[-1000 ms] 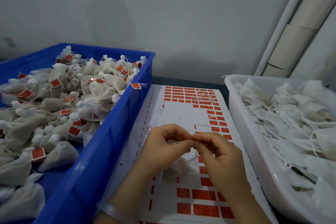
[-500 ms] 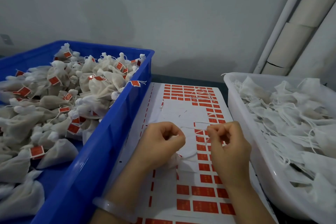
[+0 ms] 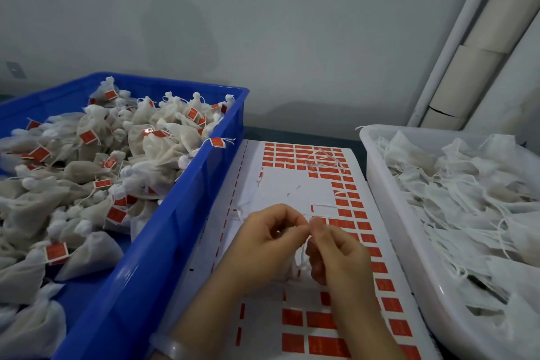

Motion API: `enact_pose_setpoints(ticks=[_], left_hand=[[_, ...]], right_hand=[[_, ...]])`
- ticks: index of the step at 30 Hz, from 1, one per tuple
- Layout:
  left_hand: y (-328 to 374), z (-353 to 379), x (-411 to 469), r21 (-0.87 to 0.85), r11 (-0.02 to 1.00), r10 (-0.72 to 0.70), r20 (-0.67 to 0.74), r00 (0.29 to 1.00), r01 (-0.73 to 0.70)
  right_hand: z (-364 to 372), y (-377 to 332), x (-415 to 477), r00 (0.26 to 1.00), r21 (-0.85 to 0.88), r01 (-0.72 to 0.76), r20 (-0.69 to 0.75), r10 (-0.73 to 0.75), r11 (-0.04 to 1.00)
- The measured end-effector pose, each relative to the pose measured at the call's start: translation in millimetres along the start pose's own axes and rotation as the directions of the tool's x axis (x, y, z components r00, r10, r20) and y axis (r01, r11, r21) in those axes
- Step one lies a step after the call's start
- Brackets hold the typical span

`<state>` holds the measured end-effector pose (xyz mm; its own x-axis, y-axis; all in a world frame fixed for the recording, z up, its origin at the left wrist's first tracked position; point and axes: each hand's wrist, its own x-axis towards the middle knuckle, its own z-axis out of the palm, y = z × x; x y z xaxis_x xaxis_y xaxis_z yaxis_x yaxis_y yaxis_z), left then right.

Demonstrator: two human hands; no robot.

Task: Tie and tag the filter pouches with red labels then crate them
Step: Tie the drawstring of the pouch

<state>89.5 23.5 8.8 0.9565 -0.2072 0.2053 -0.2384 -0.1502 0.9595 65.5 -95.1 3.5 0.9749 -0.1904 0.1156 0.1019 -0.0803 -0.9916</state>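
**Dim, cool, soft-focus frame**

Flat diffuse light, no hard shadows; a faint grey smudge of shade on the wall. Weak sheen on blue crate rim & white tub edge. Right hand tips motion-blurred. Wide-angle bend: pipe at rt leans, corners stretched. Red labels: print too soft to read.

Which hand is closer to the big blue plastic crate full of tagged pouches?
Left. The left hand sits just right of the blue plastic crate; the right hand is beyond it, toward the white plastic tub. Both pinch a white string.
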Motion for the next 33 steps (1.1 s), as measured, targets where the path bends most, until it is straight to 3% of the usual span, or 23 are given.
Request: enact_pose_setpoints(ticks=[9, 11, 14, 17, 21, 25, 28, 33], left_hand=[[0, -2, -3, 0.361, 0.920, 0.203, -0.116, 0.972, -0.149], [1, -3, -3, 0.280, 0.954, 0.156, -0.165, 0.974, -0.105], [7, -2, -2, 0.043, 0.998, 0.048, -0.179, 0.983, -0.041], [8, -3, -1, -0.024, 1.000, 0.006, -0.134, 0.991, -0.009], [10, -9, -1, -0.126, 0.991, -0.042, 0.040, 0.998, 0.047], [15, -9, -5, -0.151, 0.988, 0.006, 0.203, 0.979, 0.025], [14, -13, -6, -0.107, 0.994, 0.049, 0.207, 0.977, -0.027], [8, -14, -5, 0.215, 0.963, 0.165, -0.001, 0.986, -0.161]], right_hand=[[-11, -5, 0, 0.992, 0.104, 0.119, -0.063, -0.112, 0.987], [-12, -6, -2, 0.989, 0.145, 0.148, -0.050, -0.142, 0.978], [-10, -9, -8, 0.971, 0.067, 0.236, 0.022, -0.238, 0.969], [-6, -8, -12, 0.958, 0.034, 0.280, 0.062, -0.281, 0.960], [-13, -3, -2, 0.965, 0.004, 0.263, 0.018, -0.263, 0.965], [-22, -5, 3, 0.950, -0.038, 0.234, 0.224, -0.220, 0.972], [-24, -9, 0, 0.932, 0.036, 0.146, 0.331, -0.149, 0.989], [-22, -7, 1, 0.976, -0.012, 0.139, 0.169, -0.135, 0.990]])
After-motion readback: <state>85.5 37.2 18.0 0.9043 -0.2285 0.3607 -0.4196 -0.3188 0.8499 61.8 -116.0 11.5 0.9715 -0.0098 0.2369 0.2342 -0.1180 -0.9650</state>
